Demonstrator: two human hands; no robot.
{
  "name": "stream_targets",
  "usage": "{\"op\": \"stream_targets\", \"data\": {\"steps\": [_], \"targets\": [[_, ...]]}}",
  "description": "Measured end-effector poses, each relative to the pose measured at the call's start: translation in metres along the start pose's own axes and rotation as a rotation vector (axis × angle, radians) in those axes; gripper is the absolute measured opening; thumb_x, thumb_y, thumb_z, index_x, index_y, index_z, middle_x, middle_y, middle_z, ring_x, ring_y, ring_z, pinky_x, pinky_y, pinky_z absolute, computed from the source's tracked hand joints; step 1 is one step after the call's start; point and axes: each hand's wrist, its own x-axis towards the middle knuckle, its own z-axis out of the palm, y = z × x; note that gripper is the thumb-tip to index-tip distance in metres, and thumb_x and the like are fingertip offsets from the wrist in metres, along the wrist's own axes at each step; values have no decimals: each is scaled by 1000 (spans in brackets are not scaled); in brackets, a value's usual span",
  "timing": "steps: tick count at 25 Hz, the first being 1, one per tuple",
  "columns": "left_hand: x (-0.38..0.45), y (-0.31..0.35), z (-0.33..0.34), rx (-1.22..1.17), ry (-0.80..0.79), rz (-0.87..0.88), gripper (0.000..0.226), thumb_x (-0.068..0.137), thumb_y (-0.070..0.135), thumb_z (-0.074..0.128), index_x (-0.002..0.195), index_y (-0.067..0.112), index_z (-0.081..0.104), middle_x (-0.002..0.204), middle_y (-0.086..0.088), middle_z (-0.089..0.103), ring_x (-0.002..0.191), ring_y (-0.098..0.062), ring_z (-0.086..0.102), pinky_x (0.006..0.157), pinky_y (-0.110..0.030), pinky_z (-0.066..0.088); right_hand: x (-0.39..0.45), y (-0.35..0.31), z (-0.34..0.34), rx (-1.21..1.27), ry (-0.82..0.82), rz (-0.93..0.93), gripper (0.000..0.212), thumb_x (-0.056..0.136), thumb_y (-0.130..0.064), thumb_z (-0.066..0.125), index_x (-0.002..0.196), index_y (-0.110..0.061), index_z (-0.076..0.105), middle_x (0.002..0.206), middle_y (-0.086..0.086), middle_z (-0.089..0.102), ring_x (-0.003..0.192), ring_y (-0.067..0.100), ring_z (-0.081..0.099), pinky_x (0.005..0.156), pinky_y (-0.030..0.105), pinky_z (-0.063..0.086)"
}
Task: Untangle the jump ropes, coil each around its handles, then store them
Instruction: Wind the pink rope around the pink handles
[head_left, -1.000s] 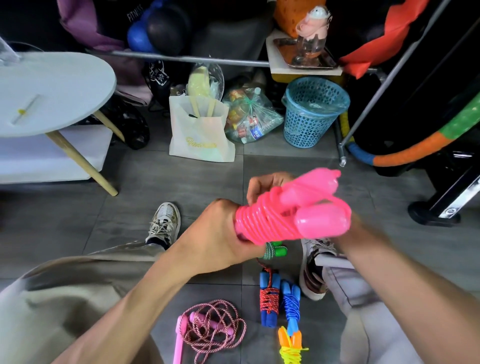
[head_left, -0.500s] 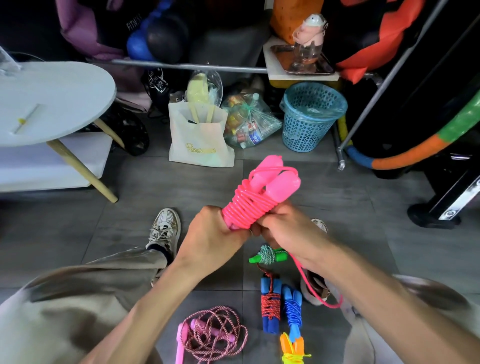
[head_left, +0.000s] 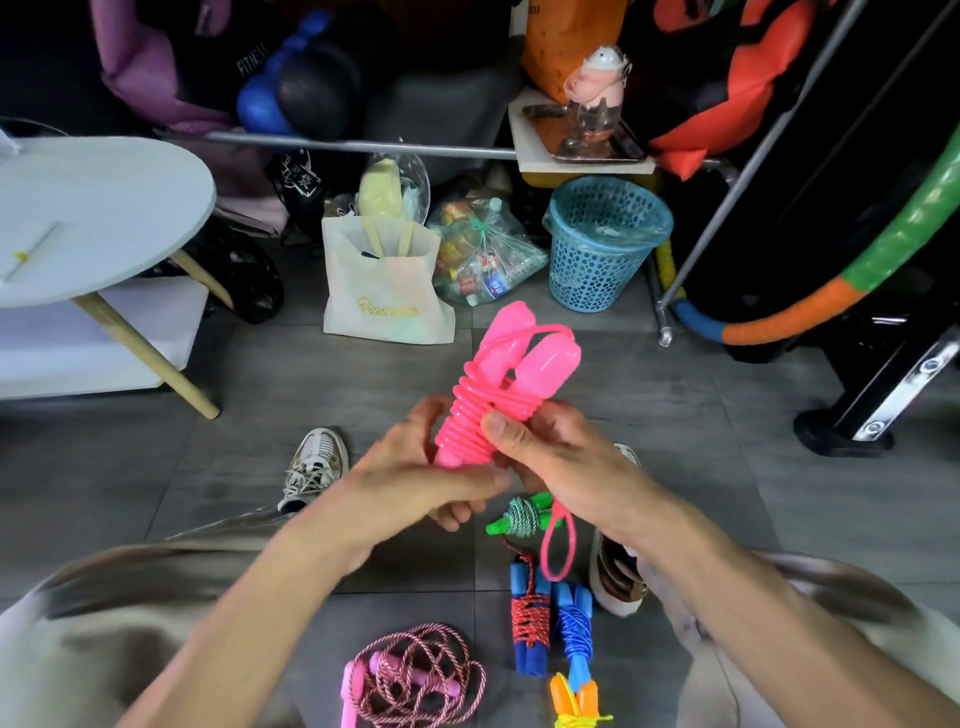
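Nearest, a loose pink-and-white braided rope (head_left: 415, 675) lies uncoiled on the grey tile floor (head_left: 727, 467), beside coiled blue-handled ropes (head_left: 550, 623), probably parked as finished. Above them, the left hand (head_left: 415, 483) grips the bright pink plastic jump rope bundle (head_left: 498, 395) at its base; the right hand (head_left: 550, 457) pinches the wraps, tail loop (head_left: 558, 545) dangling, likely for tucking. Open floor ahead reaches the white tote bag (head_left: 384, 291) and blue mesh basket (head_left: 602, 244).
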Motion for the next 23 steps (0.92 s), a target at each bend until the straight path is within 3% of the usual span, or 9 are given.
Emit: {"op": "stream_targets", "data": {"steps": [1,3,7,10,14,16,18,21,23], "targets": [[-3,2,-5,-111,-105,-13,52,64,13,81,110,16,57,71,-9,66,60,-20,60,55,-31,49,0,0,-1,1,-77,-9,32,90,-46,60,101,-18,70,95,18,72,87,43,66,80,42,50],[-9,5,-9,-199,-209,-13,51,64,0,77,108,11,55,67,-7,64,54,-19,58,50,-28,47,0,-3,-2,-11,-177,-32,39,91,-45,57,104,-9,68,94,16,72,84,35,67,81,45,53],[-11,8,15,-230,-140,-81,20,66,-1,61,64,19,61,42,-3,46,35,-10,37,38,-17,26,5,-9,-16,-256,-170,-58,70,76,-76,56,95,-10,66,83,27,62,67,28,52,65,48,46],[2,0,21,5,125,-35,26,73,-4,57,67,21,55,45,-2,50,36,-16,41,39,-20,31,9,-8,-20,-428,-18,-19,70,68,-82,58,87,-15,66,73,12,65,65,17,52,62,44,45],[14,-24,24,640,479,145,27,75,11,57,98,23,48,71,-8,67,70,-38,63,57,-37,46,12,-10,-23,-267,65,162,19,78,-34,79,84,-19,68,74,-6,68,61,-1,56,54,16,39],[18,-31,27,854,526,115,28,82,19,53,107,21,42,76,-13,68,76,-44,64,57,-38,42,6,-14,-17,-117,-52,266,27,76,-41,78,94,-23,69,76,-14,68,59,-7,57,56,21,41],[20,-34,31,994,533,133,31,85,23,51,114,20,39,78,-13,69,78,-43,66,59,-39,42,5,-4,-9,-169,48,224,53,63,-65,76,99,-26,71,83,-10,73,75,4,66,72,43,53],[14,-24,27,823,492,244,42,77,24,64,115,24,46,74,-4,69,71,-30,67,61,-35,48,7,-5,-4,-169,171,94,44,70,-57,76,98,-23,73,91,0,76,93,21,69,93,50,51],[11,-15,19,328,293,219,46,69,14,78,108,22,55,69,-2,68,59,-18,64,58,-28,51,6,-12,-11,-5,108,30,28,77,-36,77,97,-16,72,86,-5,76,77,12,71,77,31,58]]}}
